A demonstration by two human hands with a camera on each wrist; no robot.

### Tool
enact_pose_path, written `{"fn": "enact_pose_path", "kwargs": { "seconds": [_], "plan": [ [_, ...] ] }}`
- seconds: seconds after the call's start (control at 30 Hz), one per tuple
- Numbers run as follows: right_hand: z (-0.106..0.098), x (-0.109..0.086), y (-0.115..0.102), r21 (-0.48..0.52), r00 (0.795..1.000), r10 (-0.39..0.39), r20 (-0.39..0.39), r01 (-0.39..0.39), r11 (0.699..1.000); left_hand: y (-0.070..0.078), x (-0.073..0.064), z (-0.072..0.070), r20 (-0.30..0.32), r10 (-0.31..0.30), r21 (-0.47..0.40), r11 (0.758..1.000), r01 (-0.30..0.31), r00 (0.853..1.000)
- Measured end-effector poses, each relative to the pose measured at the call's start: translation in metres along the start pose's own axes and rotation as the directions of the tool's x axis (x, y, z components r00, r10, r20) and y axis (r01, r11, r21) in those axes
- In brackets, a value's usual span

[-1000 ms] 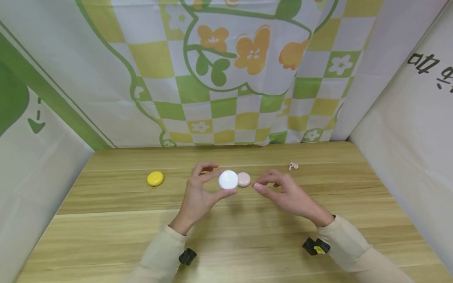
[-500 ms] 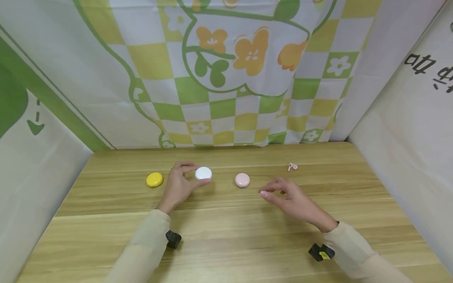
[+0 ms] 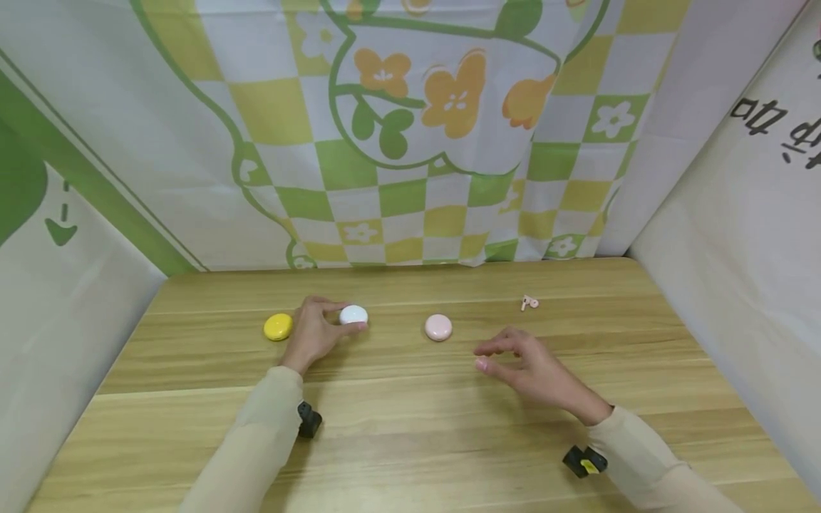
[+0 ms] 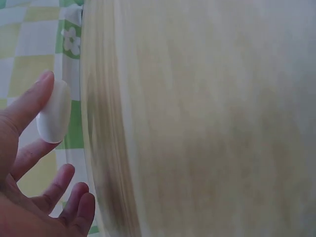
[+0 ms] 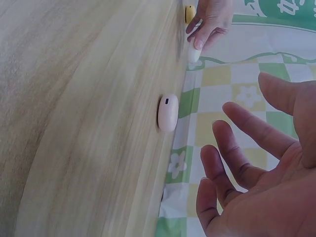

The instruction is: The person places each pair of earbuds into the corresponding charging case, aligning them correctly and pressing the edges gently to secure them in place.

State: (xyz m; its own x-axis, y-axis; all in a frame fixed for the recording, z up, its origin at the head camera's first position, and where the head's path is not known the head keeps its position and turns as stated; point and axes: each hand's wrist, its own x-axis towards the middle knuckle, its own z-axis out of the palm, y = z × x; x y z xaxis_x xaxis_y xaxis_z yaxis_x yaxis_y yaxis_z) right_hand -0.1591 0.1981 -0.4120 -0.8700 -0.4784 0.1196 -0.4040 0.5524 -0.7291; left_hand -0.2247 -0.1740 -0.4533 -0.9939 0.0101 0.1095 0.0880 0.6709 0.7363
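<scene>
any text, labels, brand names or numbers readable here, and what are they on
Black characters on the white side panel at right: cut off by the frame edge and seen at an angle, not readable.
White case pinched by the left hand: no marking visible.
Pink case and yellow case: no readable text.
Backdrop cloth: flowers and checks only, no words.

A small, round, smooth white plastic case (image 3: 353, 314) is pinched between the thumb and fingertips of the left hand (image 3: 312, 332). It is closed, with its domed top turned upward, and is held low over the wooden surface (image 3: 410, 420); whether it touches cannot be told. In the left wrist view it (image 4: 54, 117) is seen edge-on, as a flattened oval beyond the fingertips.
</scene>
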Motion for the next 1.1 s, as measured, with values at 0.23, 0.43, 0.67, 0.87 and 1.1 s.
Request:
{"fn": "enact_pose_path", "kwargs": {
  "seconds": [0.23, 0.43, 0.67, 0.87, 1.1],
  "plan": [
    [0.0008, 0.0003, 0.0011, 0.015, 1.0, 0.014, 0.018, -0.015, 1.0, -0.0032, 0.003, 0.0001, -0.002, -0.022, 0.046, 0.999, 0.022, 1.0],
    [0.0015, 0.0015, 0.0015, 0.024, 0.999, 0.021, 0.041, -0.022, 0.999, -0.0037, 0.0033, 0.0003, 0.015, -0.035, 0.085, 0.996, 0.034, 0.999],
    [0.0009, 0.0018, -0.0014, 0.018, 0.998, 0.02, 0.051, -0.021, 1.0, -0.0035, 0.0041, 0.0007, 0.032, -0.024, 0.162, 0.987, 0.018, 0.999],
    [0.0014, 0.0027, -0.0036, 0.015, 0.998, 0.026, 0.06, -0.027, 1.0, -0.0027, 0.0036, 0.0004, 0.054, -0.025, 0.179, 0.984, 0.015, 0.998],
    [0.0043, 0.0069, -0.0032, -0.016, 0.999, 0.008, 0.035, -0.007, 1.0, -0.0031, 0.0031, -0.001, 0.06, -0.028, 0.162, 0.987, 0.018, 0.998]
  ]
}}
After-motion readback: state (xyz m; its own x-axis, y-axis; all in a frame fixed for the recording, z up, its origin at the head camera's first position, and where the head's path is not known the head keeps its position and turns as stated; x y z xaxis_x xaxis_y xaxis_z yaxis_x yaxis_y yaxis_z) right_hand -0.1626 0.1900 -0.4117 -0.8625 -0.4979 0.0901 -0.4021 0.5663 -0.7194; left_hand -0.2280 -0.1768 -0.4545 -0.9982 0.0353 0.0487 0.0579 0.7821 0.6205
